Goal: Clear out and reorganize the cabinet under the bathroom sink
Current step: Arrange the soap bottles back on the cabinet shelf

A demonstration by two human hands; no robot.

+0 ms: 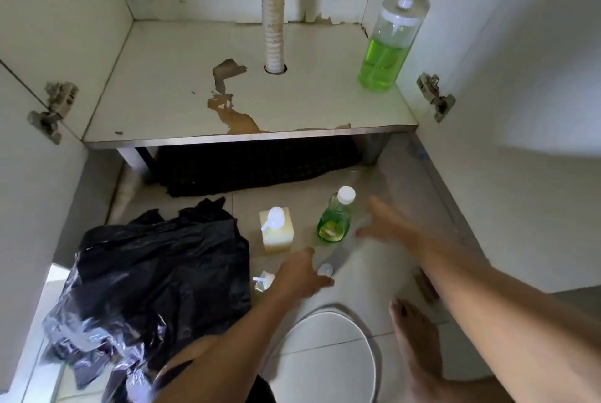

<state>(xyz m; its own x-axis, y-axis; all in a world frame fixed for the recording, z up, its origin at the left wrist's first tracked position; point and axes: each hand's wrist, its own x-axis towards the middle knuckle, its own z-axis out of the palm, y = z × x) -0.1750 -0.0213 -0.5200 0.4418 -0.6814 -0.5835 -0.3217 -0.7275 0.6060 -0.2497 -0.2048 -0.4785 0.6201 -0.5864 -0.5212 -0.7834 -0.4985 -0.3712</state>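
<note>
Low in the frame, on the floor, our open right hand (pixel 387 223) reaches for the green bottle (pixel 335 220) while our left (pixel 300 274) closes on a small bottle (pixel 325 270), emptying the cabinet (pixel 182 100).

Both forearms bare, no sleeves. Left grip (pixel 300 274) and right grip (pixel 387 223) ungloved, ringless. One bare foot (pixel 414 331) visible.
</note>
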